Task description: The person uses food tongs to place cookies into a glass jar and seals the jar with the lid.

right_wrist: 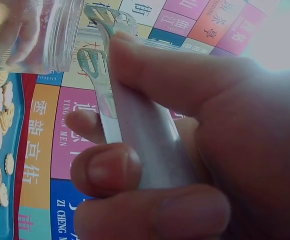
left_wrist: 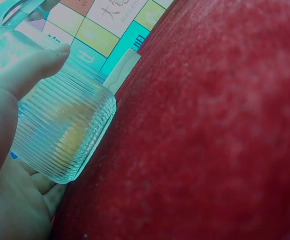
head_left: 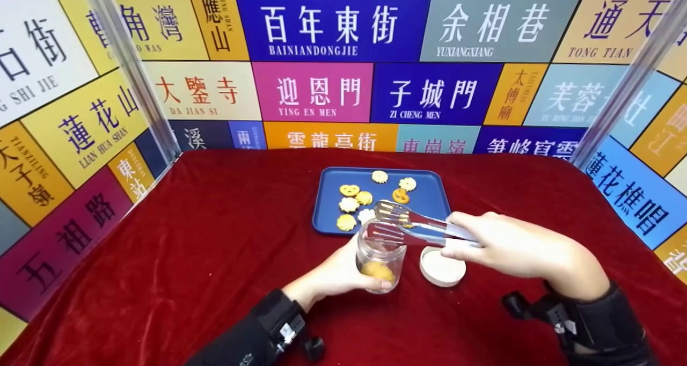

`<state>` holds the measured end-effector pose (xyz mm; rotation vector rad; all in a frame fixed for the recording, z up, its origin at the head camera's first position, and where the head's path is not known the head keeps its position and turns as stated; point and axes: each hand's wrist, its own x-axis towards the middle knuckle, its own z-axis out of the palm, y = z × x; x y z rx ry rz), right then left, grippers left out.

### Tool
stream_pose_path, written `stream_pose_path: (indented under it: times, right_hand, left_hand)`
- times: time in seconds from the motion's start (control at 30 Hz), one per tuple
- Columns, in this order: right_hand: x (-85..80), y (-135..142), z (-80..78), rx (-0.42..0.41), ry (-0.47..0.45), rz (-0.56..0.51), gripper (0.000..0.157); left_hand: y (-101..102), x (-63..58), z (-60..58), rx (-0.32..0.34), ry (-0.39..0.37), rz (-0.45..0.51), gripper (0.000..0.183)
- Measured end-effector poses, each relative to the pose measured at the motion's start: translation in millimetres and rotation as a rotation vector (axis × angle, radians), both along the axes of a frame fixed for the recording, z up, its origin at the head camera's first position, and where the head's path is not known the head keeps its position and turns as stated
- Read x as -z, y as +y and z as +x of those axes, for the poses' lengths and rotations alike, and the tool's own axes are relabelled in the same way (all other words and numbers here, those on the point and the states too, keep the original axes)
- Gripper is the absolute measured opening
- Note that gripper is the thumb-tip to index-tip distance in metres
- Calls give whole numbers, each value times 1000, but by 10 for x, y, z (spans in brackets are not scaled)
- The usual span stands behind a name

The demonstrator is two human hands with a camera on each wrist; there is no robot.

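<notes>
My left hand (head_left: 341, 272) grips a clear ribbed glass jar (left_wrist: 67, 125), its thumb along one side. At the bottom of the jar lies a golden cookie (head_left: 378, 271). In my right hand (head_left: 504, 242) is a pair of metal tongs (head_left: 424, 224), held by the handles with the slotted ends at the jar's open mouth. In the right wrist view the two ends of the tongs stand apart beside the jar's rim, and no cookie shows between them. Right of the jar, a round pale lid (head_left: 443, 269) lies on the cloth, partly under the right hand.
Behind the jar, a blue tray (head_left: 324, 194) carries several cookies (head_left: 349, 205) of different shapes, pretzel ones among them. Dark red cloth (head_left: 225, 237) covers the table. Clear upright posts (head_left: 134, 71) and panels of coloured signs (head_left: 333, 20) stand around its far edges.
</notes>
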<state>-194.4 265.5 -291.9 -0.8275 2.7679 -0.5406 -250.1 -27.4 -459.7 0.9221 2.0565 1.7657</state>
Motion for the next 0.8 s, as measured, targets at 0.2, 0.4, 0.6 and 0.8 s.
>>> stream_pose_path:
  times: [0.2,0.4,0.6,0.8]
  right_hand:
    - [-2,-8,-5,-3,-15,-6,48]
    - [12,27,-44,14,50,-22,41]
    - [107,178,-232,135,135,-43,37]
    - [300,370,-465,225,91,23,42]
  left_hand:
    - [2,-4,1,0,0,6,95]
    - [1,-3,4,-8,-13,1,89]
    - [-4,-1,8,-18,-35,0,85]
    - [2,-7,8,-18,-23,6,85]
